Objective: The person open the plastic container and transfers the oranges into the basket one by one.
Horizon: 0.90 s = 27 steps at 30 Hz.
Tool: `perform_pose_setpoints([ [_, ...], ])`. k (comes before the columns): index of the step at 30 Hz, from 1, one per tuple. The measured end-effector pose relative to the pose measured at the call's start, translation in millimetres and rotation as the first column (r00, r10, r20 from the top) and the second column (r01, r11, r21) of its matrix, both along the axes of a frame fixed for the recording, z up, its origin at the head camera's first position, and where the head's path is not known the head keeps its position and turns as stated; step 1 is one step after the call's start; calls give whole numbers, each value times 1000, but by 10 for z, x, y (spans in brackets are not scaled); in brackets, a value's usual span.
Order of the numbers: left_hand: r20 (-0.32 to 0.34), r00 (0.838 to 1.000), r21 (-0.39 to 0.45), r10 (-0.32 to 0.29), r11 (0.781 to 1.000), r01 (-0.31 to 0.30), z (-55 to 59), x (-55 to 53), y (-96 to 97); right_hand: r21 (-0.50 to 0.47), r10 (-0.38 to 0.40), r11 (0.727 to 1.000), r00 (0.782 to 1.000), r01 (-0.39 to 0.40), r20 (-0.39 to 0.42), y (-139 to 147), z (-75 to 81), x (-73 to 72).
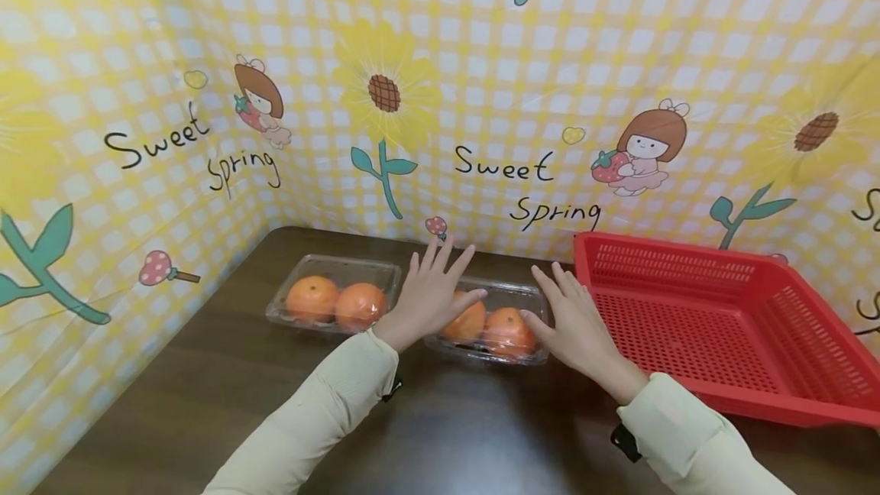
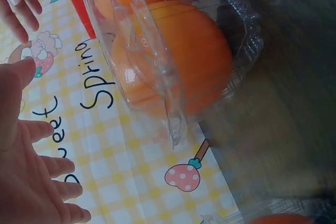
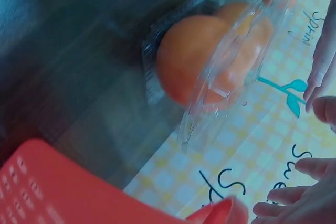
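Two clear plastic clamshell boxes, each with two oranges inside, sit on the dark table. My left hand (image 1: 428, 292) is spread above the left end of the nearer clamshell box (image 1: 491, 354), hiding part of it. Over that box's right end, my right hand (image 1: 577, 323) has its fingers stretched out and holds nothing. An orange (image 1: 509, 333) shows between the hands through the lid. In the left wrist view the box's ridged edge (image 2: 247, 40) and an orange (image 2: 184, 61) appear beyond the spread fingers. Farther left stands the other clamshell box (image 1: 374, 266), apart from both hands.
A red plastic basket (image 1: 687, 334) with perforated walls and floor stands at the right, close beside my right hand. Yellow checked cloth (image 1: 495, 98) with printed flowers and lettering hangs behind and left of the brown table (image 1: 206, 403).
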<state>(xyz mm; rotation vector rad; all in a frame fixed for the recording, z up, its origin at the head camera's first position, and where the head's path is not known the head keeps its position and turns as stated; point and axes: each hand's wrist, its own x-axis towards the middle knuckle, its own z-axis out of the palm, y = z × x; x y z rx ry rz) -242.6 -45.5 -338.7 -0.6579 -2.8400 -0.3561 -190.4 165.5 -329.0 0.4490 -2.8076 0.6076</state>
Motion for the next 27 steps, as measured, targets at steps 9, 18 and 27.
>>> perform_pose_setpoints([
  [9,-22,998,48,-51,998,52,-39,74,-131,-111,49,993,999,-50,-14,-66,-61,104],
  [18,-84,989,132,-124,982,134,-136,171,-222,-221,120,969,993,-114,11,-73,-220,229],
  [27,-80,986,206,-147,965,161,-242,297,-277,-227,110,968,994,-106,4,-35,-391,293],
])
